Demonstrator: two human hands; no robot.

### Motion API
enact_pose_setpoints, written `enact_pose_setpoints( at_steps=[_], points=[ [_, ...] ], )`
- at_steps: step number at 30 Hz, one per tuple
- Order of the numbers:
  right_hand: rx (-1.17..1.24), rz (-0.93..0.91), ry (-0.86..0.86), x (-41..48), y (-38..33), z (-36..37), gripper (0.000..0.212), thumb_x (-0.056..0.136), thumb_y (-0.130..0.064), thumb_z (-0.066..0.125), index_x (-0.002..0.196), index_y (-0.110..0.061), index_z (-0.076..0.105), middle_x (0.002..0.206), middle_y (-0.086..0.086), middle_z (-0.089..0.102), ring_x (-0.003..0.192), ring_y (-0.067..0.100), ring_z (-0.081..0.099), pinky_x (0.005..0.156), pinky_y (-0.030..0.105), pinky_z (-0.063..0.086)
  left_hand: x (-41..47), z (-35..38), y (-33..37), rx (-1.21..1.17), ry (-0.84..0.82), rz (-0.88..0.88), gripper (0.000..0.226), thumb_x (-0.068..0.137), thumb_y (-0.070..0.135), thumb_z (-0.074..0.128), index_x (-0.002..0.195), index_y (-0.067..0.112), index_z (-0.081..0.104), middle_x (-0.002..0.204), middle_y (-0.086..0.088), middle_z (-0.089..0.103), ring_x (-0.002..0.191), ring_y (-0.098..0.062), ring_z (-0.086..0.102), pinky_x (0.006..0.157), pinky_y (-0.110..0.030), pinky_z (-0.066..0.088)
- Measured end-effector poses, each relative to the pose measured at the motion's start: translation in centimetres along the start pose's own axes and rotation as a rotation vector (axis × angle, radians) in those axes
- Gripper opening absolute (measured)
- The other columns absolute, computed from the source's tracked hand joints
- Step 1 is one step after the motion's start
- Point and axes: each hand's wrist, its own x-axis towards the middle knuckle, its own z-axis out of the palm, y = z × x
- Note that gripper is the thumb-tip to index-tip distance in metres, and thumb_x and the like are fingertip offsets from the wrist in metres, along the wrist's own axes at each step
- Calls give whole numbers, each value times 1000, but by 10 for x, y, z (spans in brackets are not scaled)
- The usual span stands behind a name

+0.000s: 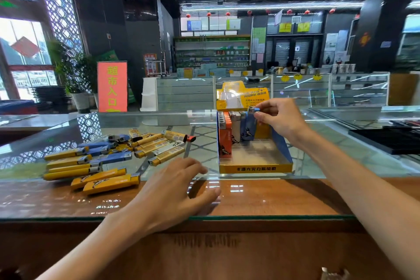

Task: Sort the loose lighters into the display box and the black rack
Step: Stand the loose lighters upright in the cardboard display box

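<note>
Pinching a blue lighter (250, 124) upright in the display box (255, 168), our right hand (280, 120); left hand (175, 191) rests flat, fingers relaxed, on the surface (272, 198).

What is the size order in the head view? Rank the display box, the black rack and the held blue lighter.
1. display box
2. black rack, cut off at the frame edge, so only its visible part counts
3. blue lighter, pinched by the right hand, clearly smallest

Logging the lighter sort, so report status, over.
Right hand grip pinching blue plastic lighter at back row of yellow cardboard display box. Left hand grip open beside pile of loose yellow and blue lighters. Nothing blocking.
</note>
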Motion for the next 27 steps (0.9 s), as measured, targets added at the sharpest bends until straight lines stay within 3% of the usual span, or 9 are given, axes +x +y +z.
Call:
enact_pose_setpoints(
  at_steps=[5, 9, 13, 17, 23, 27],
  points=[
    [-94, -8, -65, -2, 1, 11, 15, 81, -5, 67, 96, -9, 67, 91, 9, 69, 84, 18, 65, 79, 30, 54, 0, 4, -4, -19, -2, 25, 74, 74, 83, 26, 128, 37, 47, 131, 20, 43, 115, 6, 36, 92, -15, 33],
    [-152, -44, -15, -6, 2, 13, 17, 81, -8, 69, 98, -7, 68, 91, 9, 70, 85, 20, 67, 78, 32, 55, 1, 7, -6, -20, 17, 35, 74, 72, 81, 24, 127, 37, 48, 128, 21, 44, 113, 7, 36, 91, -13, 32],
    [-211, -95, 57, -9, 0, 18, 22, 80, -11, 70, 101, -7, 69, 89, 4, 68, 77, 13, 63, 63, 13, 47, 0, 6, -5, -40, 31, 36, 72, 72, 80, 27, 125, 36, 50, 127, 20, 46, 112, 6, 38, 90, -14, 34],
    [-256, -122, 85, -11, 0, 20, 25, 80, -13, 70, 104, -6, 68, 93, 6, 67, 77, 12, 59, 61, 8, 41, 1, 6, -5, -70, 68, 41, 60, 79, 74, 39, 122, 34, 54, 124, 18, 50, 110, 5, 41, 88, -15, 36],
    [-298, -134, 77, -16, -3, 22, 29, 80, -9, 70, 107, -4, 60, 97, 10, 65, 83, 14, 57, 72, 20, 43, 0, 3, -2, -61, 88, 47, 51, 84, 62, 43, 118, 28, 58, 124, 12, 54, 112, -1, 46, 92, -23, 43],
    [-364, -274, 86, -34, -20, 18, 26, 82, -4, 66, 107, -4, 61, 96, 11, 65, 83, 18, 60, 71, 17, 43, -6, -11, -12, -112, 93, 58, 38, 88, 47, 54, 115, 20, 62, 117, 7, 61, 106, -3, 53, 91, -25, 45]
  ],
)
